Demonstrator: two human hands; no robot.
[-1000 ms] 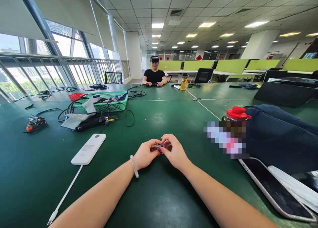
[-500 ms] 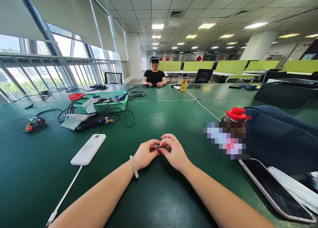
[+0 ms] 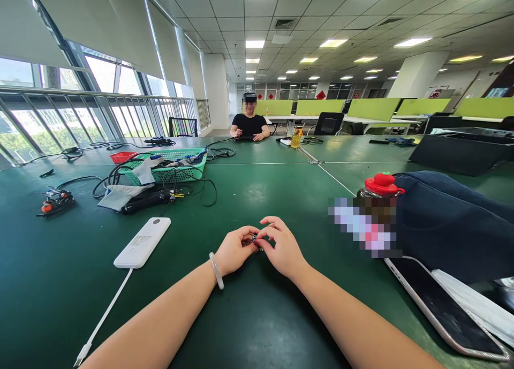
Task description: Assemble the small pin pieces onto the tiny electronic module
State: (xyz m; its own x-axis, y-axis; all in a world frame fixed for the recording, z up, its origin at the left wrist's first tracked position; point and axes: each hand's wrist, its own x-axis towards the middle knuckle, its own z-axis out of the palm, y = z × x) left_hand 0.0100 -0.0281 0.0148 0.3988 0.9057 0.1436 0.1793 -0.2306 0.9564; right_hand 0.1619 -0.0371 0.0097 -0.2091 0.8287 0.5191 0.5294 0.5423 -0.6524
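My left hand (image 3: pixel 234 249) and my right hand (image 3: pixel 282 247) meet just above the green table (image 3: pixel 257 315), fingertips pinched together. Between them sits a small dark object (image 3: pixel 255 240), mostly hidden by the fingers; I cannot make out what it is. A pale bangle (image 3: pixel 216 270) circles my left wrist. Both forearms reach in from the bottom edge.
A white power bank (image 3: pixel 142 242) with a cable lies to the left. A green basket (image 3: pixel 168 165) with cables stands further back. A red-capped bottle (image 3: pixel 377 208), a dark bag (image 3: pixel 450 219) and a phone (image 3: pixel 441 305) lie at the right. A person (image 3: pixel 249 123) sits at the far end.
The fingers of both hands have closed tighter over the small object, hiding more of it. The hands stay in the same spot.
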